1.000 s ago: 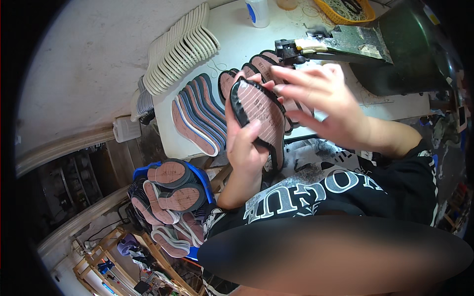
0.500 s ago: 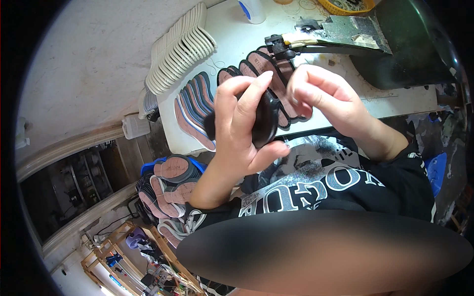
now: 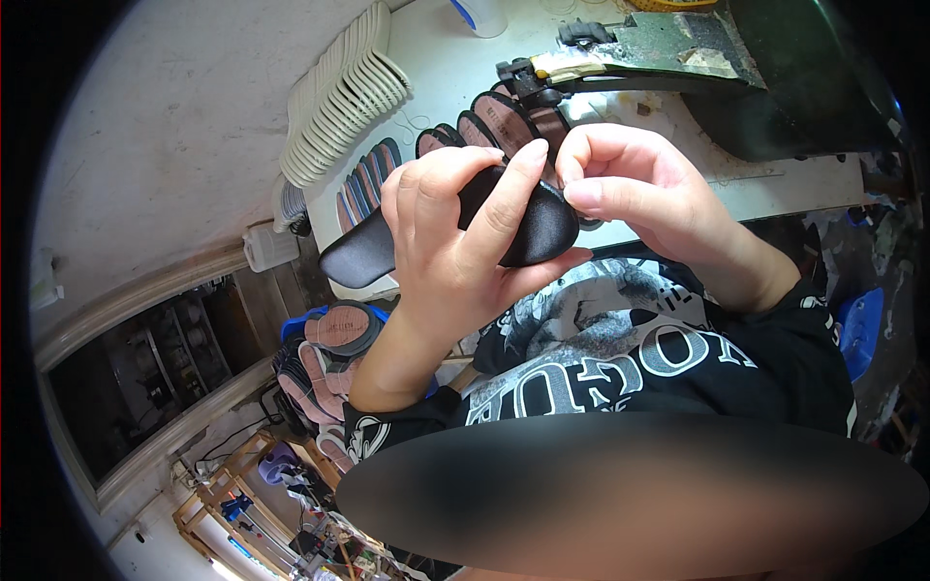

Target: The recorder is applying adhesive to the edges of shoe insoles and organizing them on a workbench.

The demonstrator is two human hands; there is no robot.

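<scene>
Potentially, the black sole (image 3: pixel 549 230) could slip or twist: the left hand (image 3: pixel 441 213) clamps it between spread fingers and thumb over the table's (image 3: pixel 450 68) near edge, and its surface looks slick. The right hand (image 3: pixel 639 184) has thumb and forefinger pinched together at the sole's rim; whether they hold it or a thread, I cannot tell. A hard tug there might pucker the rim. A low swing could perhaps knock the pink soles (image 3: pixel 501 121) on the table.

Counted: one black sole in hand; at least four pink soles on the table, overlapping; roughly five grey soles (image 3: pixel 360 186) at the table's left, partly hidden; white pieces (image 3: pixel 344 97) along its far left, too tightly nested to count. One machine (image 3: pixel 668 58) reaches over the table's right; one cup (image 3: pixel 481 15) and one yellow basket (image 3: pixel 675 4) sit toward its far side; one jug (image 3: pixel 270 247) is left of it.
</scene>
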